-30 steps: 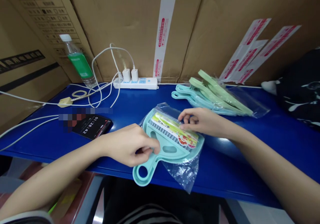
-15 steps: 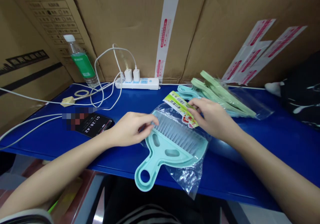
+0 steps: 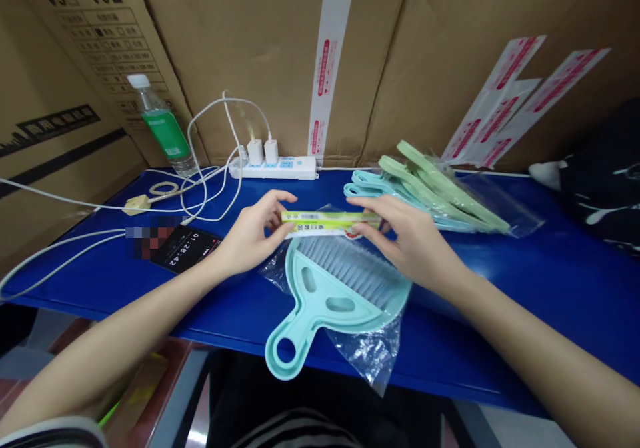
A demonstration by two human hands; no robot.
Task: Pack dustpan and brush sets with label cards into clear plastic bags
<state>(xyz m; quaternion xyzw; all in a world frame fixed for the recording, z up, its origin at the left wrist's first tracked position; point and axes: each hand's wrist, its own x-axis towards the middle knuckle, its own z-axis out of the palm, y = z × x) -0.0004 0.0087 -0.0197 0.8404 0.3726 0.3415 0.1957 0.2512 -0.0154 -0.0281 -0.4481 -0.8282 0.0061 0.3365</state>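
Between my two hands is a green and yellow cardboard label, seen nearly edge-on. My left hand pinches its left end, and my right hand grips the right end with the thumb in front. Just below the label lies a light blue dustpan with a small brush set in it, its grey bristles towards the label. The dustpan's ring handle points to the front edge. A clear plastic bag lies under and around the set.
More brush sets, pale green and light blue, lie in plastic at the back right. On the left are a phone, white cables, a bottle and a power strip. Cardboard stands behind the blue table.
My left hand has moved up from the bristles to the label's left end. The label has turned from slanted and face-up to level and nearly edge-on.
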